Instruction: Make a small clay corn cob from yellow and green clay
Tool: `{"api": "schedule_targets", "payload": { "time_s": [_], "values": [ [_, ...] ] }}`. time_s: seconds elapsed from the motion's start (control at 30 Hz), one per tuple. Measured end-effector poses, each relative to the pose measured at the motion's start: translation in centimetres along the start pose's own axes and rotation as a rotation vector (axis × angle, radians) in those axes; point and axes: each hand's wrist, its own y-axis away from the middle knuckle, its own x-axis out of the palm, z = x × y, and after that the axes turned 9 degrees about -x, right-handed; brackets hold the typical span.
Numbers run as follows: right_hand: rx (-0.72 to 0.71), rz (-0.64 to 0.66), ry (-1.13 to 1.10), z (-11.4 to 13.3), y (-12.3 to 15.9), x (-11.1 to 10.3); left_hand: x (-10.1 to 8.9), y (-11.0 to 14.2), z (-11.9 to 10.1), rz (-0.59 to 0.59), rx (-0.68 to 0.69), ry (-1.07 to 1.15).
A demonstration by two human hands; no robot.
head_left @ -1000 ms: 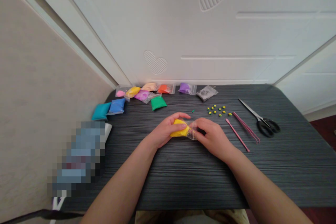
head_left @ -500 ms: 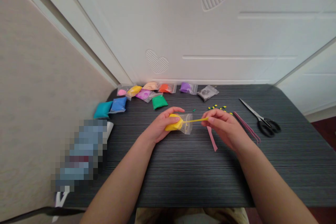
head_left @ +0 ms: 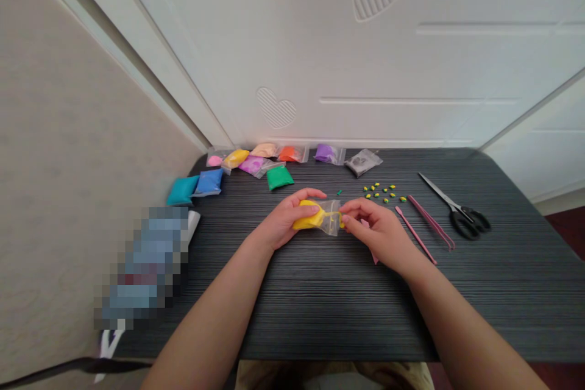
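Left hand [head_left: 289, 219]: its grip is wrapped around a bag of yellow clay [head_left: 305, 223], thumb pressed on top, forefinger reaching forward.
Yellow clay: between the two hands, over the middle of the table [head_left: 338, 317]; the bag's clear zip mouth [head_left: 329, 228] points to the right.
Right hand [head_left: 378, 230]: its grip is a pinch of thumb and fingers on a yellow strand [head_left: 331, 214], just beside the bag's mouth.
Yellow strand: runs from the clay across the clear plastic to the right fingertips.
Pink strip [head_left: 375, 259]: partly hidden by the right hand.
Green scrap [head_left: 339, 192]: lies beyond the bag, near the hands.
Yellow-and-green pieces [head_left: 386, 200]: a loose cluster beyond the right hand, set apart from one another.
Pink tools: a slim stick [head_left: 415, 234] right of the hand, then tweezers [head_left: 429, 220].
Scissors [head_left: 454, 207]: farther right, black handles toward the person, blades pointing away and leftward.
Back row: packets in pink [head_left: 214, 161], golden yellow [head_left: 236, 158], magenta [head_left: 253, 164], peach [head_left: 264, 150], orange [head_left: 287, 153], purple [head_left: 325, 153] and grey [head_left: 364, 162].
Nearer packets: green [head_left: 280, 177], with blue [head_left: 209, 181] and teal [head_left: 181, 191] at left.
Left edge: a pixelated object [head_left: 146, 268], too obscured to name.
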Motion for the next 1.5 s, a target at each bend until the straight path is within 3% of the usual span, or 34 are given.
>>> {"api": "schedule_targets", "payload": {
  "time_s": [0.17,0.4,0.53,0.7,0.93,1.5],
  "values": [
    [-0.066,0.024,0.256,-0.4,-0.1,0.2,0.1,-0.1,0.1,-0.021,-0.001,-0.058],
    [-0.092,0.115,0.275,-0.6,-0.2,0.7,0.5,-0.1,0.3,-0.046,0.01,-0.169],
    [-0.003,0.006,0.09,-0.4,-0.3,-0.2,0.1,-0.1,0.1,-0.039,0.002,-0.098],
    [0.133,-0.221,-0.425,-0.4,-0.8,-1.8,-1.2,-0.3,-0.5,-0.137,0.078,0.096],
    [0.365,-0.177,-0.886,-0.5,-0.9,-1.3,-1.9,-0.6,-0.9,-0.218,0.107,0.229],
    [0.365,-0.183,-0.925,-0.8,-1.0,-1.4,-1.6,-0.6,-1.0,-0.238,0.126,0.242]
  ]
}}
